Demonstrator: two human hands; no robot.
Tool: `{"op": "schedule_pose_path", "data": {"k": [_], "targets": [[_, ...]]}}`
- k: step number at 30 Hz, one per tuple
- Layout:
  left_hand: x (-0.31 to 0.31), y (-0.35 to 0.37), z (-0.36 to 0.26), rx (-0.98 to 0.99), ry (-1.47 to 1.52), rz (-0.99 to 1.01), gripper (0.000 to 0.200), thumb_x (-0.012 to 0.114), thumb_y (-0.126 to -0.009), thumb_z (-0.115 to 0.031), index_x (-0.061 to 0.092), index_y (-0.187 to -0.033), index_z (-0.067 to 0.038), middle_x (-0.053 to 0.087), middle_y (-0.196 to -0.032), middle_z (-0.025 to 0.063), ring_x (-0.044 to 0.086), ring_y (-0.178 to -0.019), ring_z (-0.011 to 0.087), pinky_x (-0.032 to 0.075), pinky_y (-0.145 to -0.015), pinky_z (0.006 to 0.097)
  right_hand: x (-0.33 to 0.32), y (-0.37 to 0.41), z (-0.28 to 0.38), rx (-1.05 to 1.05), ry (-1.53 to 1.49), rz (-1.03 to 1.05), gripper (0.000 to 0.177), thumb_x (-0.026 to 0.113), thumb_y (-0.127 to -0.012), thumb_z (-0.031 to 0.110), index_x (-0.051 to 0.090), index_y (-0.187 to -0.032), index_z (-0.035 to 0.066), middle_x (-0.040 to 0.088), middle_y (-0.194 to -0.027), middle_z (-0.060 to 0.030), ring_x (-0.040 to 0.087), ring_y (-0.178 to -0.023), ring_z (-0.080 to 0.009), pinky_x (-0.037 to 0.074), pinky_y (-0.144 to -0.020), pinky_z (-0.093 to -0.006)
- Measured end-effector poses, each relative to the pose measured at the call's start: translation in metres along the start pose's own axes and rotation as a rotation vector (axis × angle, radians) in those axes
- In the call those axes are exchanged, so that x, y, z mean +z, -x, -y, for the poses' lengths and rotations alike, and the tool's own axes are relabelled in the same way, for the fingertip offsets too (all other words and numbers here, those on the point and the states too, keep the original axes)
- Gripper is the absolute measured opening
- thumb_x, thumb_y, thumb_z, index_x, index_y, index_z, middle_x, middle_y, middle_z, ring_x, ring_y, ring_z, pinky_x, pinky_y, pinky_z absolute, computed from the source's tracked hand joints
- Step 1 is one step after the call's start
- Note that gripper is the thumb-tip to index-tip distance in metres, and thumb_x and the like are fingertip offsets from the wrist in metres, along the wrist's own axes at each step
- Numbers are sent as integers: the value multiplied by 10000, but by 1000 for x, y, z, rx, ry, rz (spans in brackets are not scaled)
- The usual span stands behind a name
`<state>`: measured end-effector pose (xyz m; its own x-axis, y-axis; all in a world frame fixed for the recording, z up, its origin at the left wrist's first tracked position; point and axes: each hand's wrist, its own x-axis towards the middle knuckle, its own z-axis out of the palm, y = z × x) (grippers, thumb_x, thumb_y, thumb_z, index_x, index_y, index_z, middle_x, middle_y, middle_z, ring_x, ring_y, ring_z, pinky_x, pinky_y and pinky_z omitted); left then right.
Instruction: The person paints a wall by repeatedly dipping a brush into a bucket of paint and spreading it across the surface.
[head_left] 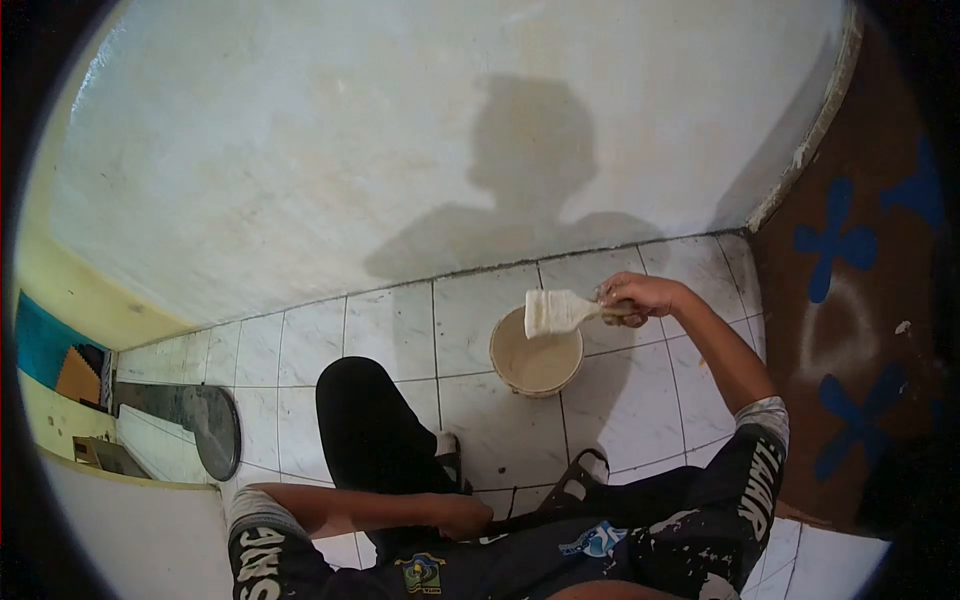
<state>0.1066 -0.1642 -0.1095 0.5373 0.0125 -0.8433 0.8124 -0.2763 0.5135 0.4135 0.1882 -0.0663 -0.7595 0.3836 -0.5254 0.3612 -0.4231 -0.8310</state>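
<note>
My right hand (635,300) is closed round the handle of a wide paintbrush (557,312), held flat over a round bucket (535,372). Pale paint coats the bristles and overlaps the bucket's far rim in this view. Whitish material lines the bucket's inside, and it stands on the tiled floor in front of my feet. My left hand (465,516) lies curled against my lap, far from the bucket. Its fingers are tucked under, so I cannot tell what they hold, if anything.
A plastered wall (300,150) with patchy pale paint rises behind the bucket, carrying my shadow. White tiles (490,420) cover the floor. At right is a brown surface (830,300) with blue flower shapes; at left lies a dark, rounded slab (222,435).
</note>
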Motion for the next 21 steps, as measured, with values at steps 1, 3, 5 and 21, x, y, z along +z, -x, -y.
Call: {"op": "schedule_pose_path", "data": {"k": [1,3,5,21], "targets": [[4,-3,5,-4,11,90,348,673,-849,-179,637,-1088,71,683,-1014,263,681,-951,410,558,-728,474,3,2,2,8,-8,-3,168,590,-920,194,604,-905,27,643,-749,-80,464,-433,-97,338,-381,-262],[-1,-11,17,132,62,204,371,665,-866,-210,630,-1112,65,679,-1040,262,678,-961,403,562,-729,463,8,7,5,1,-9,-28,151,576,-921,178,591,-918,27,638,-752,-91,443,-416,-95,328,-375,-263],[-32,-7,16,186,57,258,398,653,-889,-258,621,-1142,47,680,-1046,250,676,-952,390,563,-743,456,15,14,7,11,-13,-51,158,566,-925,179,590,-928,22,628,-751,-95,430,-411,-88,309,-358,-256],[-142,57,10,384,-460,-525,400,574,-955,-374,606,-1147,-25,690,-1034,219,669,-1000,400,529,-835,529,154,133,234,-767,-123,-949,288,479,-973,186,551,-1210,39,583,-733,-83,434,-443,-85,319,-359,-250]]}}
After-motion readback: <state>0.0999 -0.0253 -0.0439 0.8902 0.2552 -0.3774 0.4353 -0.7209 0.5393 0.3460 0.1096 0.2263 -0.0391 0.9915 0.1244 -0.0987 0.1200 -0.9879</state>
